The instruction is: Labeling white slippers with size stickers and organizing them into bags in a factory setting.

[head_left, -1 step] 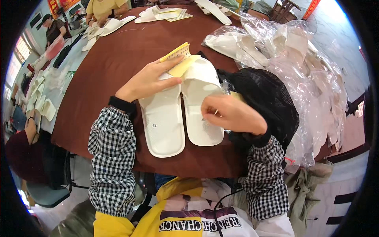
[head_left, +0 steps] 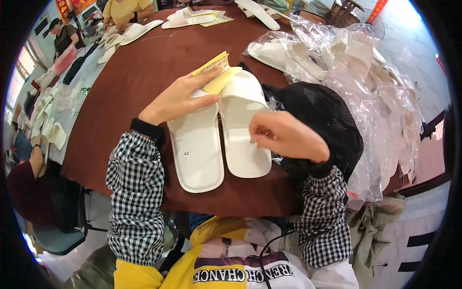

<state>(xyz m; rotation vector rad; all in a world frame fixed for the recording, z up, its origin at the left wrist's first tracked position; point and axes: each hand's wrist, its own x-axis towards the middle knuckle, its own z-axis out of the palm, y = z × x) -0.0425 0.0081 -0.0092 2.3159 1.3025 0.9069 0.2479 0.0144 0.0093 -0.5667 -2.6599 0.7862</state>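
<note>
Two white slippers lie side by side on the brown table, the left slipper (head_left: 197, 149) and the right slipper (head_left: 245, 161). A small round sticker (head_left: 186, 154) is on the left one's footbed. My left hand (head_left: 185, 98) is closed on yellow-backed sticker sheets (head_left: 222, 79), above the slippers' straps. Over the right slipper's footbed, my right hand (head_left: 284, 135) is curled in a pinch. A tiny speck shows at its fingertips, too small to name.
A black mesh cap (head_left: 327, 113) sits right of the slippers. Beyond it, clear plastic bags (head_left: 375, 111) hold several white slippers. More slippers (head_left: 185, 18) and sheets lie at the table's far edge (head_left: 163, 53). People sit at the left and far side.
My right hand has shifted slightly to the right over the right slipper's footbed. My left hand still grips the sticker sheets.
</note>
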